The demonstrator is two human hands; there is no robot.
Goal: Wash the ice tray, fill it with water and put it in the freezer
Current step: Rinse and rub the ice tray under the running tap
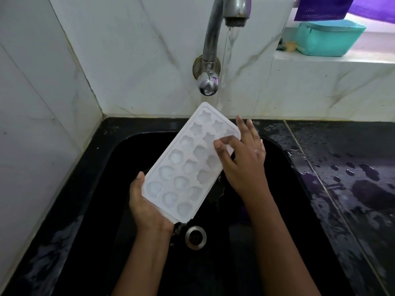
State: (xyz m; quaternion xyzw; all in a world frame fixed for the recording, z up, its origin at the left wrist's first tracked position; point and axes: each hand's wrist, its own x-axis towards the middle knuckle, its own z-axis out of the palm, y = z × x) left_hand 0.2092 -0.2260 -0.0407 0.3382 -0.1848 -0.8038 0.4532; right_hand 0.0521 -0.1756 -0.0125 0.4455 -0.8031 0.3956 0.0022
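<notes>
Dim overall; light enters upper right above the ledge (320,59). Glare marks the wet bench (333,159). Frame edges bow.

You are standing in a kitchen: a black sink (295,221) is sitting in a wet black counter (346,167), with a wall-mounted steel tap (213,35) running above it. Marble-look tiles (139,60) are lining the corner, and a teal plastic tub (329,39) (contents hidden) is resting on the ledge (333,61).
</notes>
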